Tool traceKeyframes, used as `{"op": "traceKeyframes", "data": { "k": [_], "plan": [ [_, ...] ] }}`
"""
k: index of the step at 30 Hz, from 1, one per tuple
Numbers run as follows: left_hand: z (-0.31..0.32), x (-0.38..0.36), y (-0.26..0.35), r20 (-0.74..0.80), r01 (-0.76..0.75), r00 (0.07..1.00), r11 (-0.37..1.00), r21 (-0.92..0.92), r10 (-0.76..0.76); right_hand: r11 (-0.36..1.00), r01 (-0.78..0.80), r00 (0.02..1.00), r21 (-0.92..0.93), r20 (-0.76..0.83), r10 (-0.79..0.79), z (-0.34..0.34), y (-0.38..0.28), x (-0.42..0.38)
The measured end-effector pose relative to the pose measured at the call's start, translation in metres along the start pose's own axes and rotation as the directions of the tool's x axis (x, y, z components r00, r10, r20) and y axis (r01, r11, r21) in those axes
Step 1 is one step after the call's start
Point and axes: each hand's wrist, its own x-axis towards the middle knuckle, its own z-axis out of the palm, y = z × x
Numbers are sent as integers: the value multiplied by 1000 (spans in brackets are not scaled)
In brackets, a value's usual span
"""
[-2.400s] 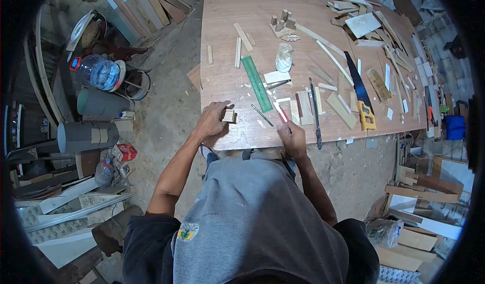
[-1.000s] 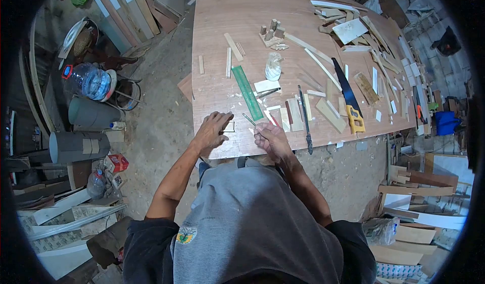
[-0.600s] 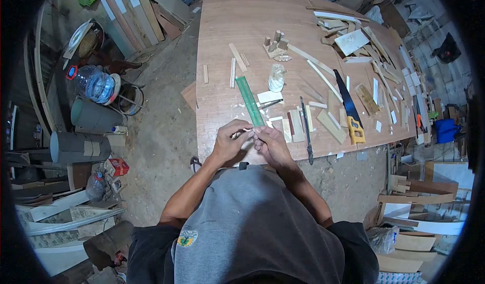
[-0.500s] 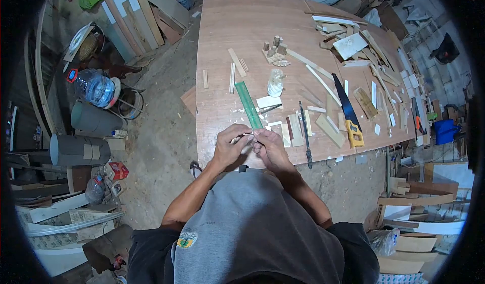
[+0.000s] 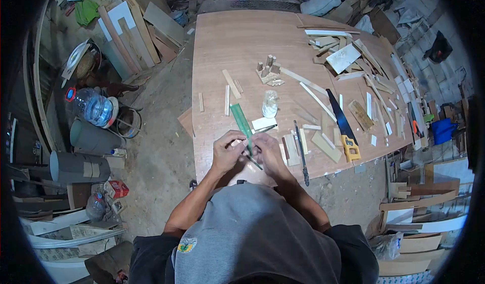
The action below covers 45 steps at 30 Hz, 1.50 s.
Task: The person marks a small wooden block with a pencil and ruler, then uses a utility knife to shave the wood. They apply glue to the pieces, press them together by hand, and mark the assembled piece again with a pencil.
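Observation:
At the table's near edge my left hand (image 5: 229, 151) and my right hand (image 5: 268, 151) meet, fingers of both closed in a pinch. What sits between the fingertips is too small to make out. Just under them shows a thin dark stick-like piece (image 5: 254, 162). A green ruler (image 5: 241, 120) lies on the tabletop, its near end running beneath my fingers. To its right are a white block (image 5: 263, 123) with a dark pen-like tool (image 5: 266, 129) beside it, and a jar with whitish contents (image 5: 270, 104). Short wood strips (image 5: 291, 149) lie right of my right hand.
A handsaw with a yellow handle (image 5: 349, 148) and a long dark rod (image 5: 301, 152) lie on the wooden table (image 5: 227, 36). Scrap wood (image 5: 348, 56) is heaped at the far right. Left of the table stand a water bottle (image 5: 93, 107) and grey cylinders (image 5: 78, 167).
The view has tilted up a little, so the table sits lower in it. My hands stay together over the ruler's near end; the thin dark piece now shows below them.

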Motion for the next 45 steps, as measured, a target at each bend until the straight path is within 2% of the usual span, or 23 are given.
{"op": "traceKeyframes", "data": {
  "k": [1, 2, 3, 4, 6, 7, 9, 11, 13, 14, 16, 20, 22, 26, 29, 31, 32, 34, 38, 41, 43, 44, 45],
  "plan": [
    [0, 5, -3, 1, -4, 1000, 1000, -1, 4, 941, 116, 981, -317, -110, -158, -15, -1, 18],
    [-1, 9, -5, -20, 160, 986, 967, -198, -167, 773, 174, 928, -610, -162, -336, -27, -5, 35],
    [-1, 13, -6, -5, 307, 942, 869, -389, -335, 665, 359, 787, -654, -171, -593, -34, -15, 49],
    [1, 26, 4, 8, 342, 915, 763, -548, -404, 433, 259, 628, -863, -190, -755, -50, -41, 77],
    [0, 34, 1, 0, 347, 907, 747, -567, -421, 460, 151, 776, -875, -183, -603, -73, -51, 110],
    [-1, 37, -1, -10, 351, 898, 733, -583, -439, 460, 151, 775, -875, -184, -605, -84, -50, 126],
    [-3, 42, -3, -24, 327, 906, 737, -591, -422, 473, 207, 854, -856, -78, -515, -96, -52, 150],
    [-9, 44, -7, -29, 322, 905, 728, -605, -424, 492, 245, 858, -836, -50, -511, -100, -54, 161],
    [-18, 43, -13, -29, 331, 901, 728, -600, -433, 106, 240, 814, -965, 141, -563, -91, -61, 160],
    [-21, 44, -16, -24, 339, 899, 730, -593, -437, 103, 242, 815, -965, 145, -561, -86, -66, 160],
    [-21, 45, -13, -48, 338, 891, 730, -594, -452, 101, 98, 879, -990, 39, -475, -80, -74, 161],
    [-24, 50, -13, -57, 340, 885, 724, -600, -463, 120, 104, 936, -987, 56, -348, -105, -73, 199],
    [-23, 54, -13, -61, 340, 882, 719, -606, -467, 244, 32, 983, -969, -13, -182, -99, -88, 198],
    [-22, 69, -14, -81, 318, 865, 665, -675, -496, 258, 141, 939, -956, 47, -340, -92, -86, 189],
    [-20, 83, -11, -19, 317, 867, 581, -749, -498, 189, 208, 904, -960, 115, -411, -98, -69, 194],
    [-19, 91, -14, 5, 316, 874, 562, -764, -485, 35, 250, 824, -968, 193, -533, -84, -73, 183],
    [-19, 92, -17, 29, 322, 875, 537, -780, -483, 35, 250, 825, -968, 194, -531, -79, -75, 176],
    [-20, 97, -17, 60, 330, 878, 511, -794, -474, 153, 343, 771, -927, 185, -609, -75, -79, 167],
    [-11, 100, -15, 128, 347, 885, 450, -823, -449, 254, 364, 769, -896, 135, -625, -89, -77, 165],
    [-5, 103, -8, 178, 375, 879, 411, -831, -442, 345, 421, 700, -839, 59, -711, -72, -98, 132],
    [0, 104, -3, 208, 378, 883, 374, -847, -421, 796, 289, 813, -531, -303, -497, -45, -124, 93],
    [2, 105, 0, 240, 385, 884, 336, -860, -401, 797, 464, 783, -387, -242, -574, -55, -118, 95],
    [4, 106, 3, 236, 382, 886, 339, -860, -399, 796, 467, 783, -385, -238, -574, -49, -118, 83]
  ]
}}
